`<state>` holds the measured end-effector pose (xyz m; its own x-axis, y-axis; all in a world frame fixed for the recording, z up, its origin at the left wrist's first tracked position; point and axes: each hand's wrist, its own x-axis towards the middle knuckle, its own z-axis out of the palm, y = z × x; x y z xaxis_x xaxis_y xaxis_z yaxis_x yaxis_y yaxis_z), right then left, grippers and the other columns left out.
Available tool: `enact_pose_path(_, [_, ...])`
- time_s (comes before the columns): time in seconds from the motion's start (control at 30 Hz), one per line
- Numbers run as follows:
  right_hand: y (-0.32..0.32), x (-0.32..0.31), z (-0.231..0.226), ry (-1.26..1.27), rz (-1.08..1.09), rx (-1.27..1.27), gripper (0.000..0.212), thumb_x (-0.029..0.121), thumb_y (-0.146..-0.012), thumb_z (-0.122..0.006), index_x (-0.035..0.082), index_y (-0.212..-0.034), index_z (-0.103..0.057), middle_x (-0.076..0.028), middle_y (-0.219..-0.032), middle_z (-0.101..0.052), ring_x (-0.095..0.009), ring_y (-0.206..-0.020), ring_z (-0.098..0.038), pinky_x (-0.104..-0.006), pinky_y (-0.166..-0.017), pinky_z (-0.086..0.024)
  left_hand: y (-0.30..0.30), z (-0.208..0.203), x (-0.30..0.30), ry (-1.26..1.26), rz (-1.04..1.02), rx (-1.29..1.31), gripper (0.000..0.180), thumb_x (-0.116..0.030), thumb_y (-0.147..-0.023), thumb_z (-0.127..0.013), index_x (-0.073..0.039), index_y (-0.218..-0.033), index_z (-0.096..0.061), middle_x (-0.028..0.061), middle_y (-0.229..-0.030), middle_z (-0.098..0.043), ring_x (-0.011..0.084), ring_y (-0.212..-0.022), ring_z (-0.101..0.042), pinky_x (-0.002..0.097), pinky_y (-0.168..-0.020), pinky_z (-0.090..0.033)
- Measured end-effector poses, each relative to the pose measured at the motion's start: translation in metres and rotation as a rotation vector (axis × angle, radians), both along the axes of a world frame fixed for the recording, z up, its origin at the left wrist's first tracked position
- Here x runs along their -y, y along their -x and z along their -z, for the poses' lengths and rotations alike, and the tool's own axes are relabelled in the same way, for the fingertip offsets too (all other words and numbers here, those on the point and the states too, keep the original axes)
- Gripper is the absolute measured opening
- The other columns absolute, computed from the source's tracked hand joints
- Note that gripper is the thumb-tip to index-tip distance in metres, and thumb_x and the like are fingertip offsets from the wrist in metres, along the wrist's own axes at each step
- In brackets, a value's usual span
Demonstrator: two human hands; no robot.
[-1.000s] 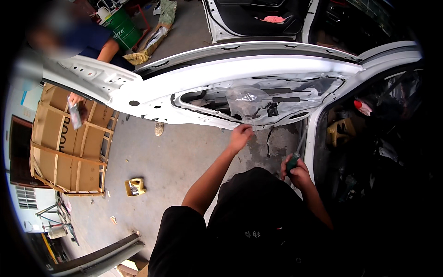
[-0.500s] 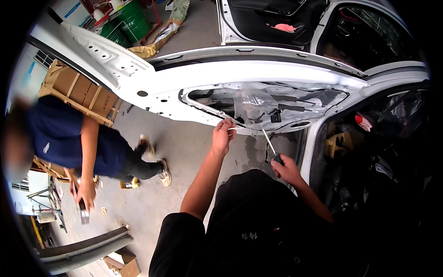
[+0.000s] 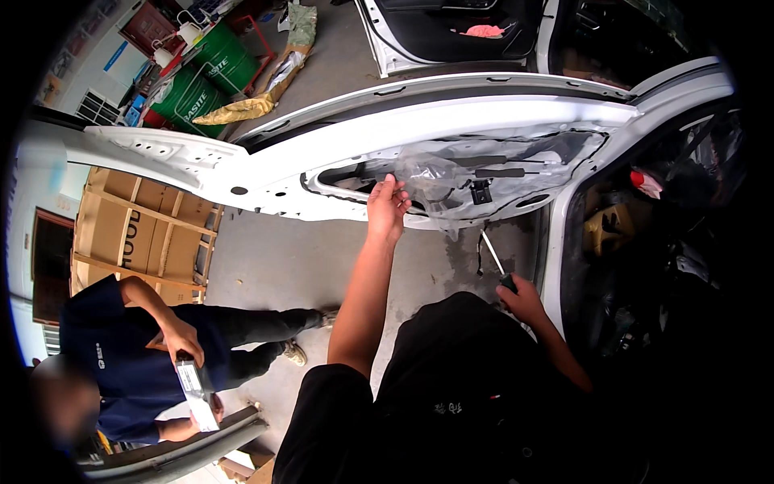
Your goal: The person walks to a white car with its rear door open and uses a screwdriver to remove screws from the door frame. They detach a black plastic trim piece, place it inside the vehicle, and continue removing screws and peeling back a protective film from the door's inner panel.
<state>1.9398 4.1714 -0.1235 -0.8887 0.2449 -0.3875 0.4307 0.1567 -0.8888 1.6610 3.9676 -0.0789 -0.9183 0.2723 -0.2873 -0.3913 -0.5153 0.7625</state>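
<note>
A white car door [image 3: 322, 133] stands open before me with its inner side bare. Clear plastic film [image 3: 431, 171] covers part of its openings, loose and crumpled near the middle. My left hand [image 3: 389, 211] is raised at the film's left edge, over the lower rim of the left opening. Its fingers are curled together at the tips; whatever lies between them is too small to make out. Lower and to the right, my right hand [image 3: 524, 300] grips a screwdriver [image 3: 493, 252] by its dark handle. The pale shaft points up toward the door's lower edge, apart from it.
At the left a person in a dark blue shirt [image 3: 133, 359] holds a white box-like item [image 3: 197, 395]. Behind are a wood-framed carton [image 3: 149, 230] and green drums [image 3: 189, 97]. Another car door [image 3: 451, 40] stands beyond; the car's dark, cluttered interior [image 3: 637, 266] is at right.
My left hand has risen along the door. My right hand and the screwdriver have dropped lower, away from the film. The other person has come nearer and now holds the item with both hands.
</note>
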Motion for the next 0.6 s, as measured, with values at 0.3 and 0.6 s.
enact_pose_path(0.3, [-0.008,-0.008,0.018,-0.058,-0.066,0.001,0.021,0.024,-0.083,-0.06,0.004,-0.081,-0.054,-0.003,-0.062,-0.053,-0.012,-0.056,-0.052,-0.0295,-0.053,-0.042,-0.021,0.016,0.0,0.118,0.055,-0.011,0.019,-0.029,-0.087,-0.058,-0.011,-0.092,-0.056,0.0027,-0.083,-0.06,0.0122,-0.07,-0.056,0.0281,-0.061,-0.047])
enact_pose_path(0.6, [0.013,-0.006,0.003,-0.098,-0.241,-0.045,0.024,0.023,-0.082,-0.06,0.002,-0.077,-0.051,-0.003,-0.058,-0.051,-0.012,-0.052,-0.05,-0.0286,-0.049,-0.04,-0.111,0.152,0.028,0.67,0.372,0.001,0.025,-0.026,-0.086,-0.053,-0.005,-0.098,-0.061,0.0078,-0.086,-0.062,0.0147,-0.072,-0.058,0.0289,-0.061,-0.047])
